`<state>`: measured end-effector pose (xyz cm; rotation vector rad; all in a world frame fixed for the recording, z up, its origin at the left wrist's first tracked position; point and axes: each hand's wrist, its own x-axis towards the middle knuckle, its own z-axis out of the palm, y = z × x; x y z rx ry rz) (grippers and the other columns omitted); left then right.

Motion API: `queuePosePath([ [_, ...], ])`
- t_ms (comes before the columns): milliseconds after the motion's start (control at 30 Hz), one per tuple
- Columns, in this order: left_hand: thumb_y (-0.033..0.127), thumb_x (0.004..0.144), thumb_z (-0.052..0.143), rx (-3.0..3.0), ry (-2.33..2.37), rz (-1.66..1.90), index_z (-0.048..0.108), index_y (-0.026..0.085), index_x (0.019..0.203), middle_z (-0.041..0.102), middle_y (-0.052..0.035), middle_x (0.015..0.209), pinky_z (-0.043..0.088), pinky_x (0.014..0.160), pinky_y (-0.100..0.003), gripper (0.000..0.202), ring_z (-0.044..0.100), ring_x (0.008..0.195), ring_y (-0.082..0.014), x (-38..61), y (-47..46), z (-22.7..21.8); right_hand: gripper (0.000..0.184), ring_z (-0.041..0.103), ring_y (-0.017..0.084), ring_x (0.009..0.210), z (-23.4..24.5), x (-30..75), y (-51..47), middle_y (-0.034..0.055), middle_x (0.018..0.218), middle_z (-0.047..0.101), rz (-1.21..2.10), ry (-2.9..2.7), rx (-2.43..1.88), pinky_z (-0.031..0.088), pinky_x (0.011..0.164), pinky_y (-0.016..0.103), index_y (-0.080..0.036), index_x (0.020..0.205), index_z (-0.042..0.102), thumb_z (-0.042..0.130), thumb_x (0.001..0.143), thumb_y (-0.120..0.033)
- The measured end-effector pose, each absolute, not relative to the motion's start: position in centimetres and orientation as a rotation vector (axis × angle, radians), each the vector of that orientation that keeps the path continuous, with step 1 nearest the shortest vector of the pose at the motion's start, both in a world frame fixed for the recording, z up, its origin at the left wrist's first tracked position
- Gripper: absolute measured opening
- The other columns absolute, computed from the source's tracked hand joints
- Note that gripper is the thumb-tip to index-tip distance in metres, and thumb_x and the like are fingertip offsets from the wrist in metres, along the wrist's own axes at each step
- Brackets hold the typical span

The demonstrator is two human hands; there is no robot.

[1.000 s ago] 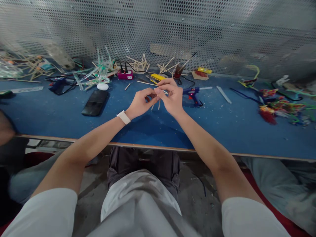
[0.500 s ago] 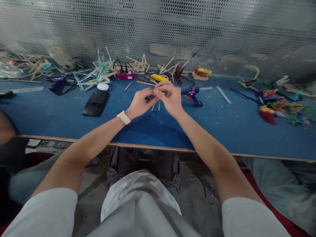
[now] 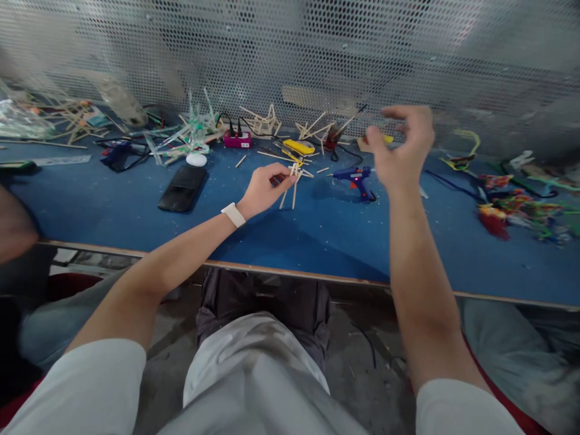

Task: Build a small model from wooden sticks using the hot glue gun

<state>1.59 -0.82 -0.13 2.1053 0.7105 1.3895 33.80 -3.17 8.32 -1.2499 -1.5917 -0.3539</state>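
Note:
My left hand (image 3: 267, 186) pinches a small frame of thin wooden sticks (image 3: 295, 188) between thumb and fingers, above the blue table (image 3: 254, 241). Two of its sticks point down towards me. Raised to the right, my right hand (image 3: 405, 145) has its fingers curved and apart, with nothing visible in them. Below and left of that hand lies a blue glue gun (image 3: 357, 178) with a small red light. A yellow utility knife (image 3: 299, 147) rests just behind the stick frame.
A black phone (image 3: 182, 188) and a white oval object (image 3: 196, 159) lie left of my hands. A magenta power adapter (image 3: 237, 139) with plugs stands behind. More stick structures (image 3: 263, 122) line the perforated metal panel (image 3: 272, 54). Colourful thread-like bundles (image 3: 502, 202) lie at right.
My right hand has let go of the stick frame and moved up and to the right, its fingers now apart. My left hand still holds the frame, which shows more clearly.

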Motion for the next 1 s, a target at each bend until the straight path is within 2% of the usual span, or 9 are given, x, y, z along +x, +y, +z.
queuePosePath([
  [100, 0.036, 0.110, 0.080, 2.074, 0.724, 1.422, 0.085, 0.020, 0.098, 0.085, -0.0052, 0.091, 0.056, 0.071, -0.026, 0.020, 0.072, 0.076, -0.0141, 1.5, -0.4, -0.4, 0.057, 0.075, 0.029, 0.139, 5.7, 38.7, -1.9, 0.0256, 0.155, 0.075, -0.238, -1.389, -1.398, 0.060, 0.112, 0.048, -0.020, 0.150, 0.063, 0.084, 0.099, -0.035],
  [200, 0.037, 0.109, 0.080, 2.060, 0.753, 1.434, 0.085, 0.021, 0.098, 0.085, -0.0049, 0.090, 0.055, 0.071, -0.027, 0.021, 0.070, 0.075, -0.0140, 1.5, -0.2, -0.6, 0.076, 0.081, 0.027, 0.124, 2.9, 42.3, -0.7, 0.0275, 0.147, 0.080, 0.296, -1.254, -1.480, 0.063, 0.099, 0.045, -0.021, 0.159, 0.052, 0.086, 0.097, -0.050],
  [300, 0.039, 0.109, 0.080, 2.038, 0.763, 1.439, 0.086, 0.021, 0.099, 0.084, -0.0049, 0.088, 0.053, 0.068, -0.027, 0.021, 0.069, 0.073, -0.0139, 1.5, 0.0, -0.9, 0.088, 0.082, 0.027, 0.122, 1.6, 43.8, -0.9, 0.0212, 0.144, 0.084, 0.672, -1.320, -1.356, 0.066, 0.108, 0.047, -0.027, 0.146, 0.066, 0.104, 0.072, -0.053],
  [400, 0.042, 0.109, 0.080, 2.030, 0.766, 1.429, 0.087, 0.022, 0.100, 0.084, -0.0053, 0.088, 0.052, 0.067, -0.028, 0.023, 0.069, 0.073, -0.0144, 1.4, 0.3, -1.2, 0.080, 0.085, 0.035, 0.118, 1.3, 43.5, -1.8, 0.0133, 0.126, 0.089, 0.795, -1.450, -1.423, 0.069, 0.115, 0.058, -0.028, 0.120, 0.082, 0.115, 0.051, -0.050],
  [467, 0.042, 0.108, 0.080, 2.028, 0.761, 1.425, 0.087, 0.022, 0.100, 0.084, -0.0056, 0.089, 0.051, 0.067, -0.028, 0.023, 0.068, 0.072, -0.0146, 1.3, 0.3, -1.2, 0.067, 0.086, 0.040, 0.116, 1.1, 42.8, -2.1, 0.0123, 0.115, 0.090, 0.791, -1.567, -1.533, 0.070, 0.115, 0.066, -0.027, 0.108, 0.085, 0.115, 0.053, -0.051],
  [600, 0.043, 0.108, 0.079, 2.033, 0.792, 1.399, 0.086, 0.022, 0.099, 0.083, -0.0060, 0.087, 0.052, 0.067, -0.029, 0.024, 0.067, 0.072, -0.0154, 1.3, 0.3, -1.1, 0.049, 0.086, 0.041, 0.108, 0.5, 41.8, -1.6, 0.0136, 0.105, 0.089, 0.591, -1.766, -1.727, 0.068, 0.113, 0.069, -0.024, 0.101, 0.084, 0.104, 0.076, -0.061],
  [733, 0.042, 0.109, 0.078, 2.051, 0.775, 1.405, 0.086, 0.022, 0.098, 0.083, -0.0060, 0.087, 0.052, 0.067, -0.029, 0.024, 0.067, 0.072, -0.0152, 1.3, 0.0, -0.8, 0.054, 0.082, 0.040, 0.093, 0.6, 40.3, -1.3, 0.0147, 0.092, 0.084, 0.505, -1.829, -1.739, 0.069, 0.106, 0.070, -0.024, 0.098, 0.078, 0.088, 0.088, -0.076],
  [867, 0.037, 0.109, 0.077, 2.045, 0.758, 1.428, 0.085, 0.022, 0.098, 0.082, -0.0052, 0.087, 0.051, 0.067, -0.029, 0.020, 0.067, 0.072, -0.0148, 1.3, 0.0, -0.7, 0.060, 0.082, 0.038, 0.094, 1.7, 36.9, -2.0, 0.0177, 0.110, 0.085, 0.579, -1.797, -1.498, 0.070, 0.104, 0.068, -0.025, 0.107, 0.078, 0.078, 0.093, -0.083],
  [1000, 0.035, 0.109, 0.078, 2.053, 0.794, 1.390, 0.084, 0.022, 0.099, 0.083, -0.0052, 0.090, 0.053, 0.069, -0.029, 0.018, 0.069, 0.074, -0.0149, 1.2, -0.1, -0.6, 0.072, 0.082, 0.039, 0.099, 2.2, 32.9, -3.0, 0.0169, 0.112, 0.084, 0.635, -1.753, -1.399, 0.070, 0.106, 0.068, -0.027, 0.112, 0.079, 0.072, 0.091, -0.095],
])
